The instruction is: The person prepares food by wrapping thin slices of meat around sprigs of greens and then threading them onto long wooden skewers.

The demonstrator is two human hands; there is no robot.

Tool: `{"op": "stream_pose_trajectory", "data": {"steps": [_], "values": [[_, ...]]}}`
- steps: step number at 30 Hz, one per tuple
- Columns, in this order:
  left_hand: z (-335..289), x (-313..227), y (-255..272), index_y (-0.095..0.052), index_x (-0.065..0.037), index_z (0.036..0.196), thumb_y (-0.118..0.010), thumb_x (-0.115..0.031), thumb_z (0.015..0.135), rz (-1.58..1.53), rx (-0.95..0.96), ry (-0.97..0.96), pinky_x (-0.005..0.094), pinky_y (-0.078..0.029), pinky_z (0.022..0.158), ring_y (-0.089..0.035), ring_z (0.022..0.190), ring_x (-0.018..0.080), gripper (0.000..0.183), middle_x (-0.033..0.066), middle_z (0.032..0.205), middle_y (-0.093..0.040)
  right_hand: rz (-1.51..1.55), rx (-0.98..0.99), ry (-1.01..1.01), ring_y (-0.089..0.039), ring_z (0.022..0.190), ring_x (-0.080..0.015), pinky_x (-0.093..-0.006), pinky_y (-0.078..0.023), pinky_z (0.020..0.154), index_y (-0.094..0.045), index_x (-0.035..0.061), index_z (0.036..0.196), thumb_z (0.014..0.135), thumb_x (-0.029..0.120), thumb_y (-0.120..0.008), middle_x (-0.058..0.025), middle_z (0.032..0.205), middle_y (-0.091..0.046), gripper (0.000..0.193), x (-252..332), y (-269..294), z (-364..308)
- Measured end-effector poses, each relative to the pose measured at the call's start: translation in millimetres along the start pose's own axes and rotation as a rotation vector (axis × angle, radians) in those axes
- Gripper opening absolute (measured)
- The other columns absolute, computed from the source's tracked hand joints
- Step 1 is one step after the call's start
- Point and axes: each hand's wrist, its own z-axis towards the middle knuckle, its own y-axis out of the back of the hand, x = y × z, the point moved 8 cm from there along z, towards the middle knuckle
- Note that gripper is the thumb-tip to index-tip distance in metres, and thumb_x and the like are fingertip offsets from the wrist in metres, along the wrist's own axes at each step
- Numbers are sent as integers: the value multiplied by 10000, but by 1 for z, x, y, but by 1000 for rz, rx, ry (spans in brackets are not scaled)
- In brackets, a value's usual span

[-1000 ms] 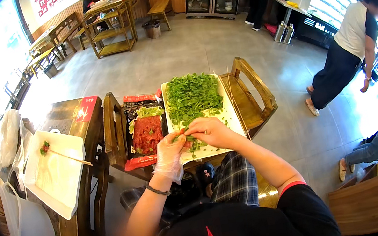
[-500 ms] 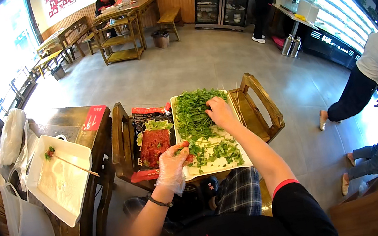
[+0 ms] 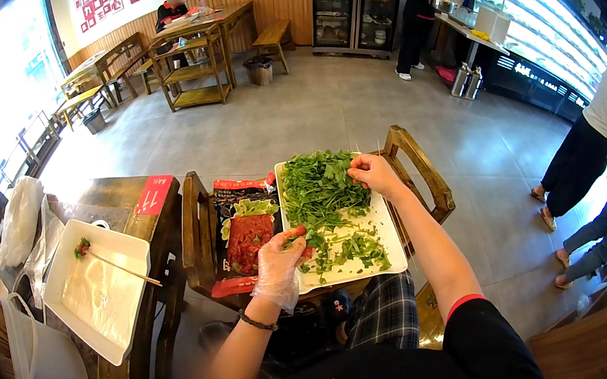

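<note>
A white tray (image 3: 393, 235) in front of me carries a heap of chopped leafy greens (image 3: 321, 179), with scattered bits on its near half. My left hand (image 3: 277, 265), in a clear plastic glove, is closed on a slice of red meat (image 3: 298, 232) with some greens at it. It is over the gap between that tray and a dark package holding raw red meat (image 3: 250, 240) edged with pale lettuce (image 3: 247, 208). At the heap's right edge, my bare right hand (image 3: 376, 176) pinches some greens between thumb and fingers.
Both containers rest on a wooden cart (image 3: 432, 182) with raised side handles. On the table at left, a white tray (image 3: 111, 293) holds one skewer (image 3: 122, 265) with meat and greens at its tip. Plastic bags (image 3: 22, 224) lie beside it. Several people are farther off.
My right hand has drawn right and slightly nearer, to the heap's edge. The left hand has barely moved. At right, the walking person in the white top has come nearer.
</note>
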Motion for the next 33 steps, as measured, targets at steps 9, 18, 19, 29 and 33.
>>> {"op": "stream_pose_trajectory", "data": {"steps": [9,18,19,29,33], "values": [[2,-3,-9,-544,23,1051,-569,-20,820,105,-1,-53,228,-493,638,-580,673,110,237,57,868,-605,-59,198,145,-537,609,-83,-236,-437,560,-570,6,830,778,69,-613,-21,691,-584,93,69,-56,-68],[-8,-2,-18,-546,4,1025,-541,18,805,-8,104,-80,237,-472,713,-563,797,97,221,38,921,-587,-398,96,701,-567,707,-260,-323,-461,604,-586,3,819,707,12,-635,-106,811,-572,123,118,-104,-120],[-10,-3,-18,-544,4,1029,-539,18,806,-23,120,-86,238,-472,717,-561,804,97,224,37,926,-586,-409,118,681,-566,714,-260,-323,-461,606,-587,2,817,706,11,-634,-106,814,-569,121,116,-105,-120],[-23,-5,-14,-532,12,1053,-550,-4,822,-55,112,-43,219,-465,709,-548,802,81,232,30,941,-574,-305,301,531,-564,692,-239,-304,-457,611,-603,4,920,736,25,-599,-102,805,-558,186,122,-97,-118],[-23,-8,-18,-534,9,1048,-553,0,819,-6,131,-129,206,-457,699,-541,792,72,230,29,941,-574,-301,219,559,-553,698,-217,-297,-457,622,-614,18,926,746,50,-621,-80,873,-542,183,136,-102,-121]]}}
